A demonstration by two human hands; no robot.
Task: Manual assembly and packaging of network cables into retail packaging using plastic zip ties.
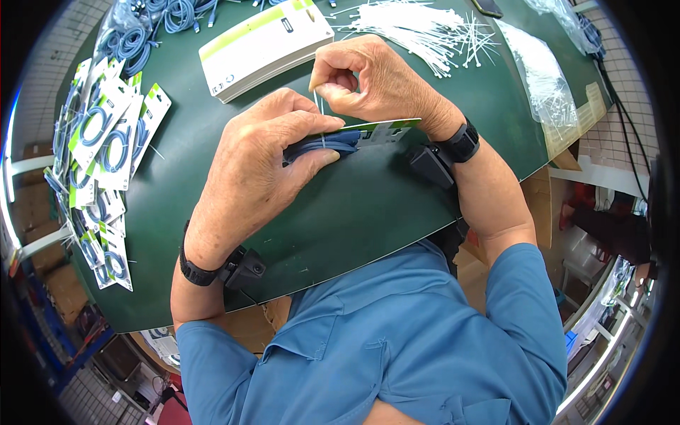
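Observation:
My left hand (258, 166) presses a coiled blue cable (322, 145) against a white and green backing card (382, 132) on the green table (354, 212). Thumb and fingers clamp the coil and the card together. My right hand (368, 81) sits just above, its fingertips pinching a thin white cable tie (318, 106) that runs down across the coil. Both wrists wear black bands with small black units.
A stack of white and green cards (265, 44) lies at the back. Loose white cable ties (418, 28) are heaped at the back right beside clear plastic bags (542, 78). Several carded blue cables (106, 156) are piled at left, bare blue coils (152, 21) behind them.

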